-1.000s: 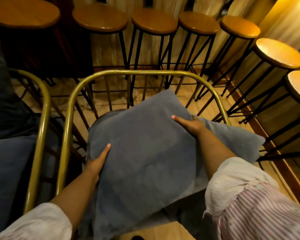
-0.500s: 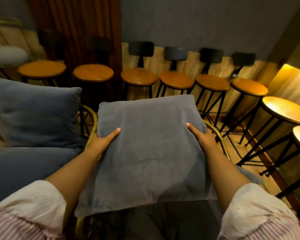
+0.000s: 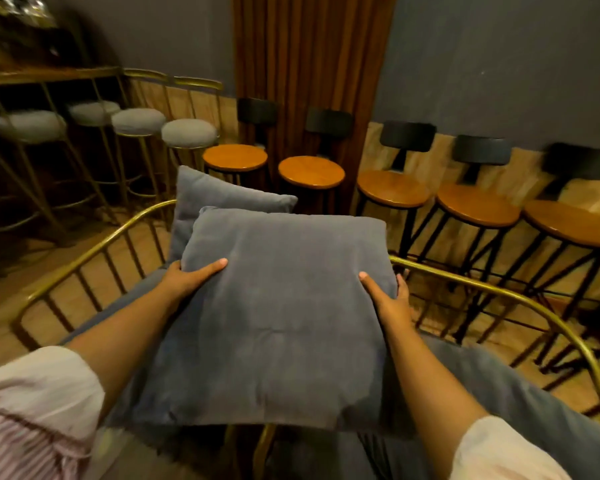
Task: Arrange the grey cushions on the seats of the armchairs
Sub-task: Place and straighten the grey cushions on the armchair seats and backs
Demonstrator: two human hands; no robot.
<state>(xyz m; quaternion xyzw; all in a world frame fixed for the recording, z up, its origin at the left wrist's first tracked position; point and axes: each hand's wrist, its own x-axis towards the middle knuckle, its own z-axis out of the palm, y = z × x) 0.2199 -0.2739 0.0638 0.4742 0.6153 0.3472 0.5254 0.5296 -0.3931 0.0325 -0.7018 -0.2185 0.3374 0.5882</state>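
Note:
I hold a square grey cushion (image 3: 278,317) up in front of me, flat side toward the camera. My left hand (image 3: 191,277) grips its left edge and my right hand (image 3: 388,296) grips its right edge. Behind it, a second grey cushion (image 3: 219,197) stands upright on the seat of the left armchair (image 3: 84,265), a gold wire frame with a grey seat pad. The right armchair (image 3: 520,299) has the same gold frame, and its grey seat (image 3: 482,382) shows beside my right forearm. The held cushion hangs above the gap between the two chairs.
Wooden bar stools with black backs (image 3: 392,188) line the far wall and run off to the right. Grey padded stools on gold legs (image 3: 189,133) stand at a counter on the left. A brown slatted panel (image 3: 309,64) rises behind. Wooden floor shows on the left.
The cushion has been lifted off the right armchair's seat and carried left and up. My view has swung left, bringing the left armchair and its upright cushion toward the centre.

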